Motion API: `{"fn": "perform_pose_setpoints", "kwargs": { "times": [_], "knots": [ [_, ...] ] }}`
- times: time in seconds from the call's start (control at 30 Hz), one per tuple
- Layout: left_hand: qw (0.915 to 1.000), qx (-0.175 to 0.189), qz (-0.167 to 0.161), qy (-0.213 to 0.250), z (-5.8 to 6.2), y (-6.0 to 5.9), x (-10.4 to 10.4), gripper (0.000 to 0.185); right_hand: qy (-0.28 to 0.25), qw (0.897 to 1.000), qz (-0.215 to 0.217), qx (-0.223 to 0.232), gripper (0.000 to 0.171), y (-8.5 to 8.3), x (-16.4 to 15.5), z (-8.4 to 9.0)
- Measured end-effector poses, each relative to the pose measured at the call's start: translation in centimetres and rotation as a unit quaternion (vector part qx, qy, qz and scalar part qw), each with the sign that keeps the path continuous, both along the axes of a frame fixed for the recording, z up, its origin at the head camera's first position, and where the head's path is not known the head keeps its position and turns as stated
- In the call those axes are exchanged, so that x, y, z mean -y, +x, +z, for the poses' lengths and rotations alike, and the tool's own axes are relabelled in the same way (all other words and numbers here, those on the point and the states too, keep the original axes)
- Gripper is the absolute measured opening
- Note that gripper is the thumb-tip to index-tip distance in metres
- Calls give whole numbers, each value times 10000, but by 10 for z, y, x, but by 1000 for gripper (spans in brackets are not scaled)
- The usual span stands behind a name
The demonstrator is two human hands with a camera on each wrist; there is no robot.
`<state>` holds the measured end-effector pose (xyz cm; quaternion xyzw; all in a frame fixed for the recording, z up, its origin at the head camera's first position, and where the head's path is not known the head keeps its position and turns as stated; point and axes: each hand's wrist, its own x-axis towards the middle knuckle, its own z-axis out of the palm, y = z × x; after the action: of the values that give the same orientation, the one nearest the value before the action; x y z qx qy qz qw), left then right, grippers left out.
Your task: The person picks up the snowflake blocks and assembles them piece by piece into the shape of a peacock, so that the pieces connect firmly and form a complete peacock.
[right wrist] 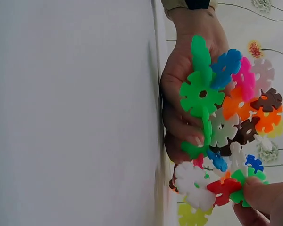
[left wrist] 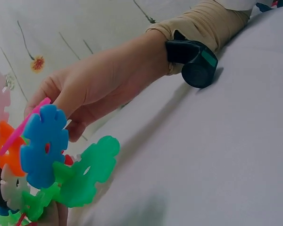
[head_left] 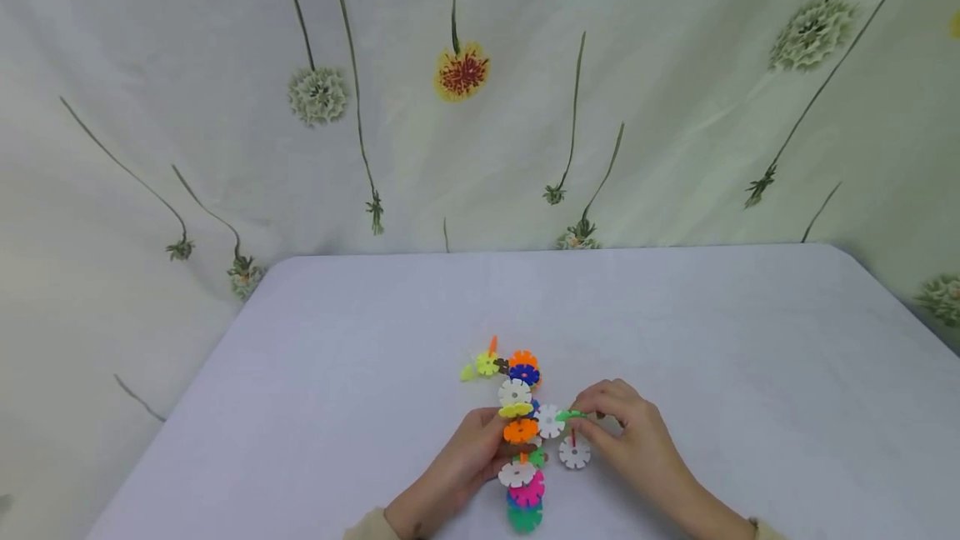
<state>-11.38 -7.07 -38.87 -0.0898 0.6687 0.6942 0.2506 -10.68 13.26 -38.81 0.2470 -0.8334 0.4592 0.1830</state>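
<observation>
A long build of slotted plastic snowflake discs point(head_left: 521, 431) in several colours stands in front of me, joined edge to edge. My left hand point(head_left: 468, 448) grips its middle from the left, fingers curled round it. On the right side, my right hand point(head_left: 637, 436) pinches a green disc point(right wrist: 241, 190) between thumb and finger. That green disc meets a red disc point(right wrist: 221, 191), which joins a white disc point(right wrist: 194, 185). Another white disc point(head_left: 550, 421) lies between the green one and the main build. Blue point(left wrist: 45, 146) and green point(left wrist: 89, 172) discs form the near end.
A table under a pale cloth point(head_left: 337, 357) spreads round the hands. Behind it hangs a light curtain point(head_left: 525, 132) printed with dandelions and other flowers. A dark camera point(left wrist: 198, 63) is strapped to the right wrist, beside a beige sleeve point(left wrist: 198, 28).
</observation>
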Motion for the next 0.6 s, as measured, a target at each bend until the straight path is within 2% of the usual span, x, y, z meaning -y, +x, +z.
{"fn": "perform_pose_setpoints", "kwargs": {
  "times": [0.1,0.23,0.6],
  "knots": [
    [9996,-71,205,-176,-2,1,-3,37,-104,9998,41,-182,30,2,2,-4],
    [9983,-147,421,-374,-3,3,-7,37,-216,9997,93,-108,29,5,4,-5],
    [9925,-470,344,-1076,0,3,-10,31,-311,9993,76,-212,30,5,6,-5]
  ]
}}
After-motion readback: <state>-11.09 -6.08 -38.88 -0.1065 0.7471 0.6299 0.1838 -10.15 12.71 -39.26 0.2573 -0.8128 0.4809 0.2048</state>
